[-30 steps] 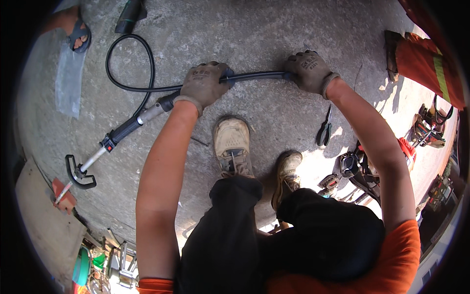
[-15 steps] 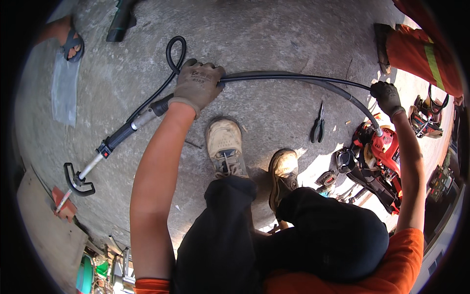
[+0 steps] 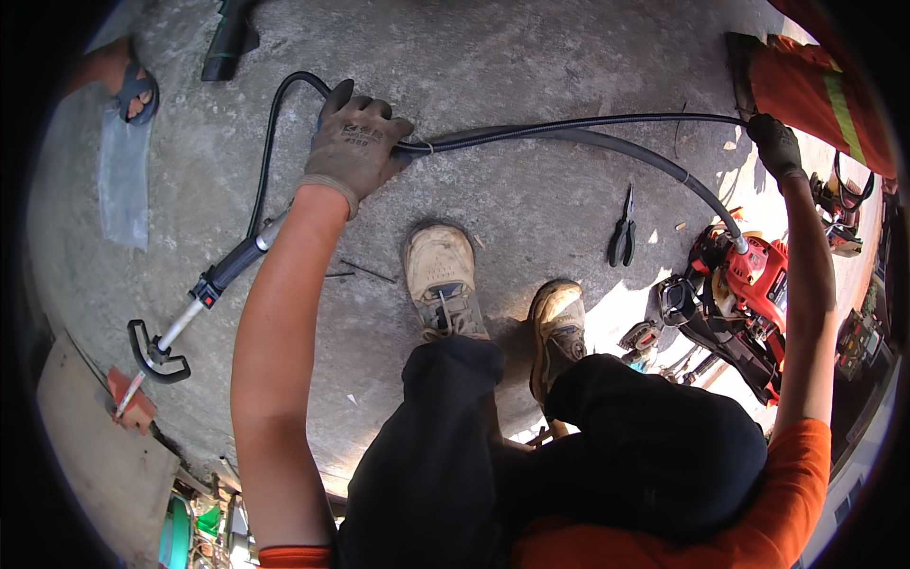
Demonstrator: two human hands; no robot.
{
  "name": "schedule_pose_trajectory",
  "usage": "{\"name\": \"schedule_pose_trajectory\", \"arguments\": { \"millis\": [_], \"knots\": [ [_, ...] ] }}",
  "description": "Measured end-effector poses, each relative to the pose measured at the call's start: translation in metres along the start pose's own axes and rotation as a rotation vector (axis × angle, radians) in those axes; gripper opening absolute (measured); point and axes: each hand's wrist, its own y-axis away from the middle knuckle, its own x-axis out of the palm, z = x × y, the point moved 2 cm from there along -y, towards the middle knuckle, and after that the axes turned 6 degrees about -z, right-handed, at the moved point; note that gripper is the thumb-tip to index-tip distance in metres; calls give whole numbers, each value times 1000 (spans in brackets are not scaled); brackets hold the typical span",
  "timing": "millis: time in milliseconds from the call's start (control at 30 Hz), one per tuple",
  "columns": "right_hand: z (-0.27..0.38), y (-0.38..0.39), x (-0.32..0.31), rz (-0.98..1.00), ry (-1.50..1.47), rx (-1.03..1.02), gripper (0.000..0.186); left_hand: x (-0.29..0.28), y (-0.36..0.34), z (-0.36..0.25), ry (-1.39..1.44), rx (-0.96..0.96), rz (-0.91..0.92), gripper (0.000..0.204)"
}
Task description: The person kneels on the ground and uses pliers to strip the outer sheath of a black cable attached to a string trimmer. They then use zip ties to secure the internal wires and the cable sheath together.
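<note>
In the head view, the right hand (image 3: 777,147) makes a fist round the black cable (image 3: 664,118) stretched between both hands; the left hand (image 3: 355,142) covers cable and hose (image 3: 645,155), its hold hidden. Hard pulling could kink the cable or drag the engine (image 3: 758,275). Two hands, one cable, one hose, one engine, one pliers (image 3: 621,243).

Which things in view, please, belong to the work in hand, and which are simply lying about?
Seemingly in the job:
black cable, gripped in the right hand, running to the left hand
dark hose, joined to the red engine
pole with loop handle

Seemingly just lying about:
pliers
pale strip
dark tube
</note>
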Motion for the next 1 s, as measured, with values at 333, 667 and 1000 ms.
{"name": "schedule_pose_trajectory", "arguments": {
  "millis": [333,667,1000],
  "knots": [
    [45,-3,32,360,85,170,23,-49,15,4,-113,-64,512,35],
    [272,-55,-31,-52,-781,-165,45,-17,16,18,41,-181,293,29],
    [393,-78,-51,2,-669,-415,36,-4,18,18,125,-124,305,29]
  ]
}}
